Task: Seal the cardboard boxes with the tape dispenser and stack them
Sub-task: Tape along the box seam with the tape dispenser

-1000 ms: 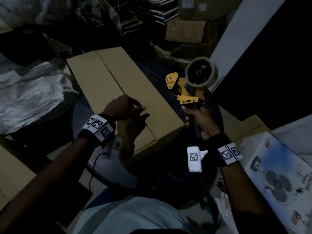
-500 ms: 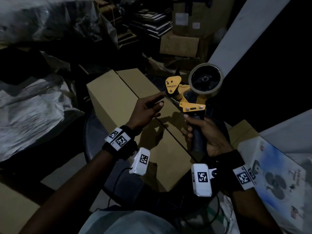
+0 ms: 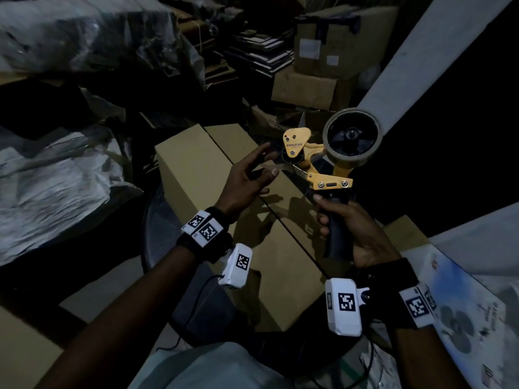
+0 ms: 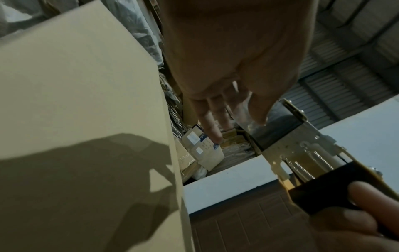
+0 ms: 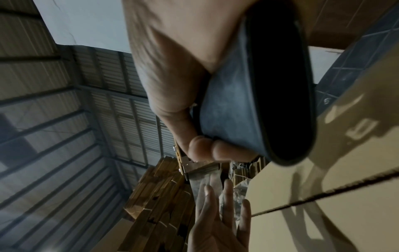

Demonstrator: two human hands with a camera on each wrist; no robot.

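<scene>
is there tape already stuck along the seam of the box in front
No, the seam between the two flaps of the cardboard box is a bare dark gap, and the tape dispenser is held above it.

A dimly lit storeroom or warehouse, crowded with stock. Brown cartons with white labels (image 3: 334, 43) stand piled against the far wall beside stacks of flat, dark printed matter (image 3: 258, 51). Crumpled plastic sheeting (image 3: 56, 175) covers heaps on the left, and flattened cardboard (image 3: 16, 346) lies on the floor. A printed box showing an electric fan (image 3: 460, 313) sits at the right. The wrist views look up at corrugated metal wall and roof panels on steel framing (image 5: 54, 119), with bundles of folded cardboard (image 5: 159, 196) stacked high against them. A long closed cardboard box (image 3: 196, 169) lies in the middle of the clutter.
</scene>
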